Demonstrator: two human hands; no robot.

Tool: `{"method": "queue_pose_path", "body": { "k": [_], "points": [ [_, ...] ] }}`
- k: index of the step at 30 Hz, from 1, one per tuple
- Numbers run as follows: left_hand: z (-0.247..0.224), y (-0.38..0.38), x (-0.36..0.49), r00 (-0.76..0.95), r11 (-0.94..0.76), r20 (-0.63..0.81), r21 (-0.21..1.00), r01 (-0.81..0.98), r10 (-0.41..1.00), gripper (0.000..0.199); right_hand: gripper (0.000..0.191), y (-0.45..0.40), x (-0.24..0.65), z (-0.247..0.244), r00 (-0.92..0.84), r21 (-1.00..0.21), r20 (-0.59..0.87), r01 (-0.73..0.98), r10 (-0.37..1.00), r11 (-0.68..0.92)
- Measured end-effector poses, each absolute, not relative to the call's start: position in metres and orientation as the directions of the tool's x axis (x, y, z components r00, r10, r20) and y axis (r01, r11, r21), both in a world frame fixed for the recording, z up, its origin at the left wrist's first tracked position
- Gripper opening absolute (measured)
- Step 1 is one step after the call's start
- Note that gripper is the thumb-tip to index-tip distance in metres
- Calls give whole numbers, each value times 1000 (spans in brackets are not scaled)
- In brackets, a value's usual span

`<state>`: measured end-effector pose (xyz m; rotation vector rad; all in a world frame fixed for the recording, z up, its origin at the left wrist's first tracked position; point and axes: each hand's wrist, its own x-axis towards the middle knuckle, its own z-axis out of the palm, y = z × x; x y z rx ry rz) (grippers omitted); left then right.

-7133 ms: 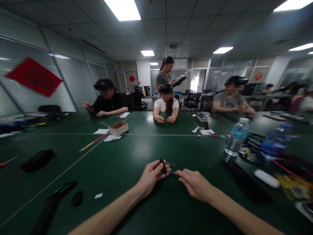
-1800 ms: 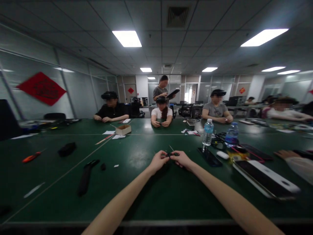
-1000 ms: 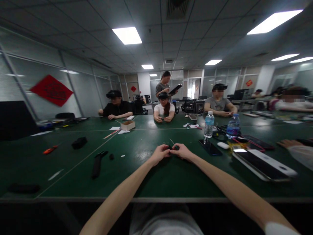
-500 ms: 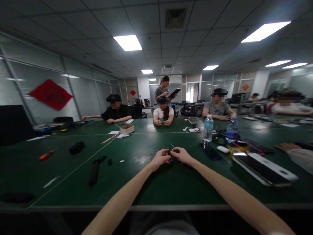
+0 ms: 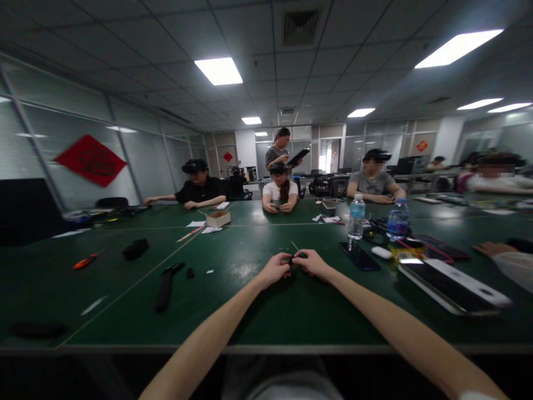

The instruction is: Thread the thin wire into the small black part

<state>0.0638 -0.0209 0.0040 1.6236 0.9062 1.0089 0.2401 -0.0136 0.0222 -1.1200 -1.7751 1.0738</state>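
My left hand and my right hand meet above the green table, fingertips almost touching. Pinched between them is a small dark piece, mostly covered by the fingers, so its kind is unclear. From the fingers of my right hand a thin pale rod sticks up and to the left; dark material also shows by that thumb and forefinger. Both hands are closed. Left of them lie a white scrap, a small black lump and a black T-shaped item.
An orange-handled screwdriver and a black bundle lie left. A small open box stands farther back. On the right are a dark phone, two water bottles and a white device. Other people sit around the table.
The view has shifted slightly, so the table things appear a little farther right. My hands stay together, with only a small change in the fingers around the dark piece.
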Motion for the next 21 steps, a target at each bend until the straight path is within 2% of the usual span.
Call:
{"method": "queue_pose_path", "body": {
  "k": [5, 8, 12, 14, 18, 21],
  "points": [
    [10, -25, 64, 358, -167, 134, 984, 64, 924, 42, 28, -15, 237, 20, -288, -910, 162, 326, 944, 256],
    [14, -29, 64, 361, -145, 130, 989, 15, 923, 34, 30, -15, 238, 22, -296, -846, 219, 417, 930, 332],
    [16, -28, 62, 373, -131, 140, 990, -50, 917, 30, 26, -17, 244, 31, -331, -644, 432, 538, 839, 544],
    [15, -25, 59, 352, -117, 141, 989, -88, 925, 33, 25, -18, 249, 37, -363, -549, 492, 576, 791, 606],
    [13, -15, 50, 295, -142, 191, 974, -179, 936, 34, 25, -24, 260, 50, -466, -386, 503, 633, 728, 671],
    [13, -11, 42, 259, -147, 190, 973, -177, 947, 32, 24, -29, 267, 58, -550, -270, 456, 663, 699, 698]
  ]
}}
